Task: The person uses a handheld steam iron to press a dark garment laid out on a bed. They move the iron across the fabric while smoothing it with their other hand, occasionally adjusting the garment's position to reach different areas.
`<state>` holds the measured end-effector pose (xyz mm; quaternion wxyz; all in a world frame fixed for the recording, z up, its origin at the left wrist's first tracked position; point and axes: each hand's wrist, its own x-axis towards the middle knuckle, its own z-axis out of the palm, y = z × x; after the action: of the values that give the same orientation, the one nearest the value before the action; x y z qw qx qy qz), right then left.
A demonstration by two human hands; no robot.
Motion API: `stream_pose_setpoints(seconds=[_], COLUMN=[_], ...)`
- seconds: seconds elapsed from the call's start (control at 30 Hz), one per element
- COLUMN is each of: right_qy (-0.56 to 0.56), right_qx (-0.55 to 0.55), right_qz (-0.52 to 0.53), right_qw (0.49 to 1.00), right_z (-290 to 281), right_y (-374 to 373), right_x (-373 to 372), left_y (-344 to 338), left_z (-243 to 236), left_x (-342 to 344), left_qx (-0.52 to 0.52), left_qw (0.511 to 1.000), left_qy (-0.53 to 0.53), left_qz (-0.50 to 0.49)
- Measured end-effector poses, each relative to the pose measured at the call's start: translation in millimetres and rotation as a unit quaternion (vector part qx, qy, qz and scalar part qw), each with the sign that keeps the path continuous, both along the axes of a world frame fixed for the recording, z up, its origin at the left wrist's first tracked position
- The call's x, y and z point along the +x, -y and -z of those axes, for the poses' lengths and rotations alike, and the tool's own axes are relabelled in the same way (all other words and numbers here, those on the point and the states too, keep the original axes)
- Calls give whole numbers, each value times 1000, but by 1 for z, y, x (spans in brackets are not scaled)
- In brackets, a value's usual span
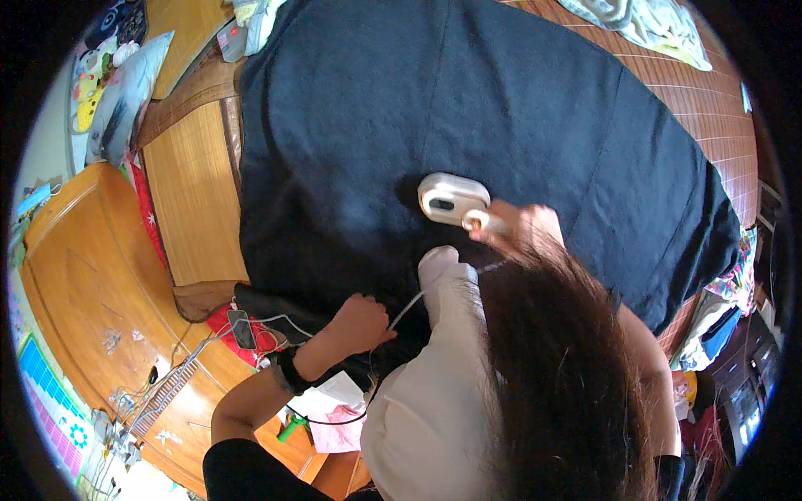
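1. A cream, rounded device (469, 195) with a dark oval opening was held by its handle in the right hand (532, 227), whose fingers were wrapped around it and were slightly blurred.
2. The device was positioned over the middle of a broad black cloth (351, 125); whether the fabric was touched by it could not be told.
3. A pale cord (408, 309) was gripped in the left hand (359, 324), which was drawn into a loose fist nearer the body, well apart from the device. A dark band (290, 371) was worn on that wrist.
4. The cord was stretched from the left fist toward the right hand, where its end was hidden by long dark hair (568, 359).
5. A phone (242, 331) was seen to the left of the left hand, beside a glossy wooden panel (92, 284).
6. The black cloth was bordered at the upper right by a reddish-brown slatted surface (710, 108), on which a pale, crumpled textile (660, 33) was laid.
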<state>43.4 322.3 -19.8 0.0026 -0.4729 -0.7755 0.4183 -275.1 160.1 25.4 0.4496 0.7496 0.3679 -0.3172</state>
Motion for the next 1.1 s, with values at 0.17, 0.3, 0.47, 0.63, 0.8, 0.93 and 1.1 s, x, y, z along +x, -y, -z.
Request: stream_pose_setpoints(seconds=[0.17,0.3,0.47,0.63,0.8,0.93,1.1], right_qy=[14,23,42,-24,-68,-36,36], right_qx=[111,151,121,79,-50,-137,-83], right_qz=[66,143,239,224,176,102,-3], right_qw=[992,978,963,971,981,985,996], right_z=[11,23,27,-1,-46,-48,-11], right_y=[-54,-105,-148,-119,-15,55,86], right_x=[0,6,-7,14,75,109,118], left_y=[-18,-37,-54,-70,-56,-38,-44], left_z=[1,9,26,27,-9,-24,-8], left_x=[5,23,65,73,60,77,96], left_qx=[91,171,245,201,-35,-74,39], left_qw=[995,973,910,902,956,962,979], left_qy=[16,36,117,137,172,211,194], left_qz=[-24,-150,-313,-355,-234,-156,-57])
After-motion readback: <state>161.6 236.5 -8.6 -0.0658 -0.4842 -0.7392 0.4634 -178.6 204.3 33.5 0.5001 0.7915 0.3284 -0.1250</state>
